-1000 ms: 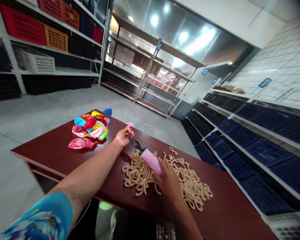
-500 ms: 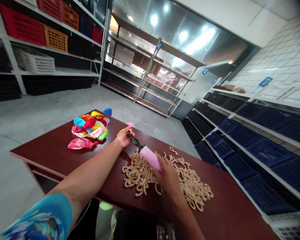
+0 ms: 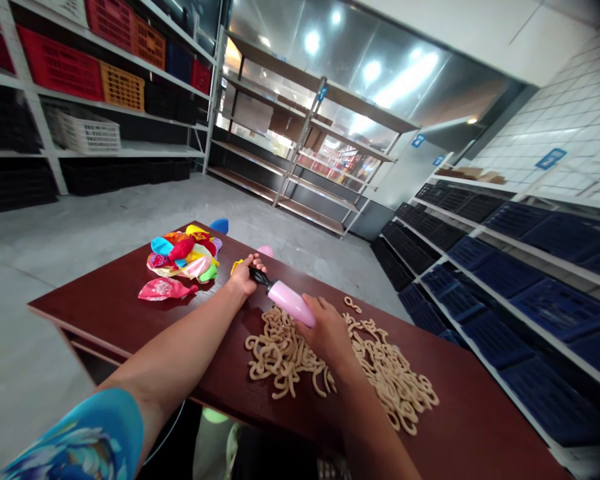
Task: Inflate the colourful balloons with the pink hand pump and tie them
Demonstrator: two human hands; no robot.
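A pink plastic cylindrical hand pump [image 3: 290,302] with a black end is held aslant over the dark red-brown surface [image 3: 105,287]. Its pink barrel is clasped by the right hand [image 3: 325,325], the grip closed about the nearer end. The black end is taken in the curled fingers of the left hand [image 3: 249,273], so both grips are engaged on the pump. A small yellow piece [image 3: 237,265] is seen at the left hand; its full shape cannot be made out.

Beige, curled, cord-like pieces [image 3: 280,353] are spread beneath the pump and to the right of the right forearm, which partly hides them. To the left of the left hand, a heap of multicoloured limp balloons [image 3: 185,252] is laid near the far corner, with a pink-red patterned balloon [image 3: 163,290] set just in front. A blue rounded object [image 3: 220,225] is seen past the far edge. Dark blue plastic crates [image 3: 545,300] are racked on the right, and a red plastic crate [image 3: 60,67] is shelved on the left.
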